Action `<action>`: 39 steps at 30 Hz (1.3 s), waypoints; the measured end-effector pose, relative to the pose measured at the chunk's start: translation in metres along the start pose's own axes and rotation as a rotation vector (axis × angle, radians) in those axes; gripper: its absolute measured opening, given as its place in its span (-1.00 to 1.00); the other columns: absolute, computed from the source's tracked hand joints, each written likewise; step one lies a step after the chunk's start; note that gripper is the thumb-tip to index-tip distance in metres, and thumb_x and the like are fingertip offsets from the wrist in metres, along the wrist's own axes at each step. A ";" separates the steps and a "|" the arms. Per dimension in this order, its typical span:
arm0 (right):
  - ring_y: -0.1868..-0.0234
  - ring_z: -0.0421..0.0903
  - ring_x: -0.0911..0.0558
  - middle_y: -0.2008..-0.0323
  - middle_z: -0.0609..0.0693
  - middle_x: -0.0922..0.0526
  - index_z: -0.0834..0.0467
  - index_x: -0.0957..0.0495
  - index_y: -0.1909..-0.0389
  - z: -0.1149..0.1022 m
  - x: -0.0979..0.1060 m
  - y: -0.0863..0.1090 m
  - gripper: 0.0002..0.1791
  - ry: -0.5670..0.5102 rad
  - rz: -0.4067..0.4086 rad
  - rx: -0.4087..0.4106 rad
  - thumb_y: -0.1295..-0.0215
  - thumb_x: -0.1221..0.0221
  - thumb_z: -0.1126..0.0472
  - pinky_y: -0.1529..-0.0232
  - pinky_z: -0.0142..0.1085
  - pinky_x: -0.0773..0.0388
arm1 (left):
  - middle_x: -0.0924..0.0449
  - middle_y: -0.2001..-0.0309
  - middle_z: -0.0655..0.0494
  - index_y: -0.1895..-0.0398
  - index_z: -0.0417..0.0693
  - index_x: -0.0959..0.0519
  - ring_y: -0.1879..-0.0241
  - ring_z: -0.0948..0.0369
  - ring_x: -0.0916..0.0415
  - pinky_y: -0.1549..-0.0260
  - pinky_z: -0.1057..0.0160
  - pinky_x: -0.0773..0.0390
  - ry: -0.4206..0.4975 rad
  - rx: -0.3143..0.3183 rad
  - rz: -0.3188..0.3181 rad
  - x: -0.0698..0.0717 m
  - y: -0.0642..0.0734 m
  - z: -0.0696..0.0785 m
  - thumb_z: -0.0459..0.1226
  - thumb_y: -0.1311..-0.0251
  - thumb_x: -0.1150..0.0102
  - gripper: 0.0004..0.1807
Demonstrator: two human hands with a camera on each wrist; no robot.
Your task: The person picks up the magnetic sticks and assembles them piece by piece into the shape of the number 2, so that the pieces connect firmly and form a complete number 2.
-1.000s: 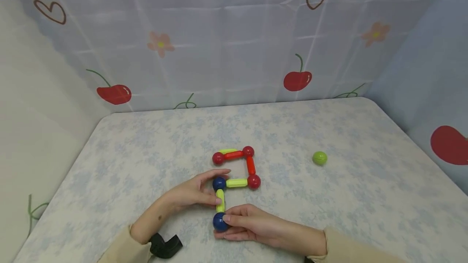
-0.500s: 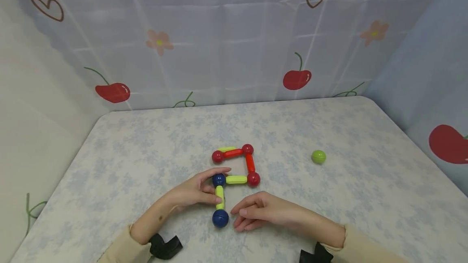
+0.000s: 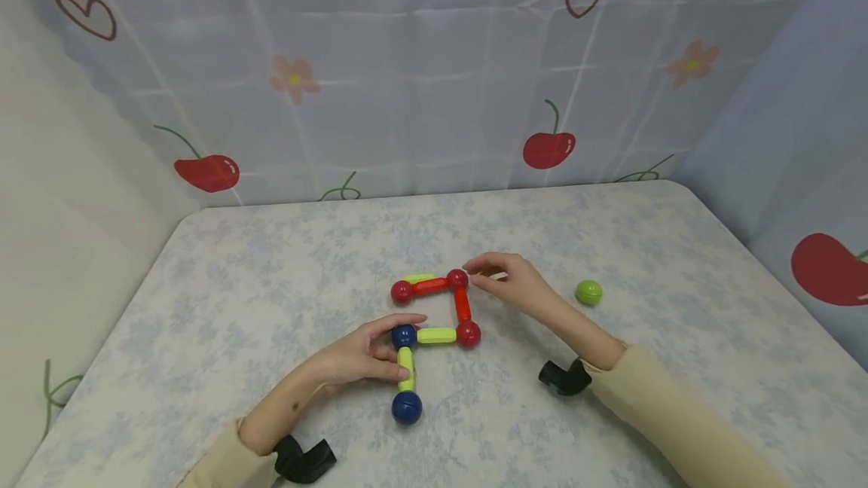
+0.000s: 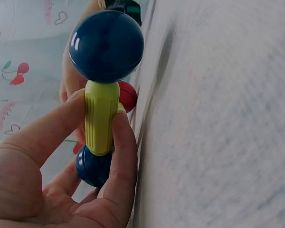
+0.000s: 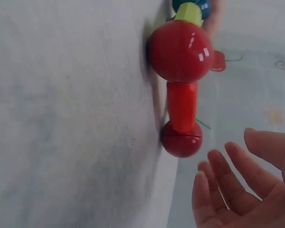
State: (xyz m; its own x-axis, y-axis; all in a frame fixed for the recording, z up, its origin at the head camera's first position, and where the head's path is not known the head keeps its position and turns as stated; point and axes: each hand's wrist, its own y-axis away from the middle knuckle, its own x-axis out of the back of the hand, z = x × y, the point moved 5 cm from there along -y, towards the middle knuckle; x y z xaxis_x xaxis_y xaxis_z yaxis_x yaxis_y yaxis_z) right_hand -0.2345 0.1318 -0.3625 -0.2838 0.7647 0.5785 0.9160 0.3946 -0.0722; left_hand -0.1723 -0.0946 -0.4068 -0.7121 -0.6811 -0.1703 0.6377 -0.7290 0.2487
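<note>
A chain of magnetic rods and balls lies on the table. My left hand (image 3: 359, 356) pinches its nearest yellow-green rod (image 4: 99, 118) between thumb and fingers. One blue ball (image 3: 407, 408) caps that rod's near end; another blue ball (image 3: 404, 336) sits at the far end. From there a second yellow-green rod (image 3: 437, 335) leads to a red ball (image 3: 469, 333), then a red rod (image 5: 182, 107). Beside the far right red ball (image 3: 457, 279), my right hand (image 3: 515, 285) has loosely bent fingers and holds nothing; the right wrist view shows a gap to the ball.
Another red rod (image 3: 431, 286) runs left to a red ball (image 3: 401, 292), with a yellow-green rod (image 3: 418, 278) partly hidden behind. A green ball (image 3: 588, 292) lies right of my right hand. A printed curtain (image 3: 407, 96) hangs behind the table (image 3: 285, 262).
My right hand has let go of the near blue ball and moved away and up to the far right red ball. My left hand keeps its pinch on the rod.
</note>
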 end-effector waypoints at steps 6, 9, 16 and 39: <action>0.10 0.01 -0.51 0.15 0.03 -0.59 0.21 -0.60 0.07 -0.002 -0.031 -0.051 -0.75 0.183 -0.066 -0.005 -0.26 -0.19 0.22 0.10 -0.17 -0.47 | -0.48 0.55 0.03 -0.40 -0.08 -0.17 0.51 0.24 -0.41 0.35 0.29 -0.45 0.007 -0.010 -0.018 0.000 -0.001 -0.002 -0.47 -0.09 -0.26 -0.22; 0.21 -0.04 -0.52 0.25 0.01 -0.60 0.20 -0.61 0.12 -0.004 -0.042 -0.070 -0.79 0.235 -0.137 -0.012 -0.26 -0.19 0.22 0.17 -0.24 -0.48 | -0.47 0.56 0.05 -0.39 -0.06 -0.18 0.51 0.24 -0.40 0.35 0.29 -0.45 0.006 -0.012 -0.008 0.002 -0.001 -0.002 -0.47 -0.08 -0.27 -0.21; 0.34 -0.14 -0.52 0.43 -0.10 -0.60 0.14 -0.67 0.30 -0.007 -0.050 -0.088 -0.88 0.248 -0.260 -0.007 -0.18 -0.29 0.19 0.26 -0.32 -0.46 | -0.48 0.56 0.04 -0.40 -0.05 -0.16 0.50 0.23 -0.41 0.33 0.27 -0.47 0.020 -0.022 -0.030 0.002 -0.002 -0.003 -0.45 -0.10 -0.27 -0.21; 0.38 -0.12 -0.51 0.40 -0.14 -0.60 0.13 -0.64 0.26 -0.032 -0.024 -0.008 -0.85 0.056 -0.084 0.063 -0.15 -0.31 0.21 0.35 -0.26 -0.50 | 0.11 -0.38 -0.14 -0.49 0.09 0.10 0.27 0.13 -0.56 0.21 0.23 -0.52 -0.002 0.001 0.065 0.005 -0.001 -0.002 -0.51 -0.07 -0.26 0.01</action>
State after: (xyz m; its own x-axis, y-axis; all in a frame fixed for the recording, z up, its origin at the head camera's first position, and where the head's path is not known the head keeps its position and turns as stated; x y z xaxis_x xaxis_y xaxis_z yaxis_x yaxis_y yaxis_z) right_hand -0.2260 0.0937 -0.3499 -0.3407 0.6987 0.6291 0.8695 0.4887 -0.0719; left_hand -0.1757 -0.0975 -0.4096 -0.6696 -0.7271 -0.1515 0.6826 -0.6828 0.2602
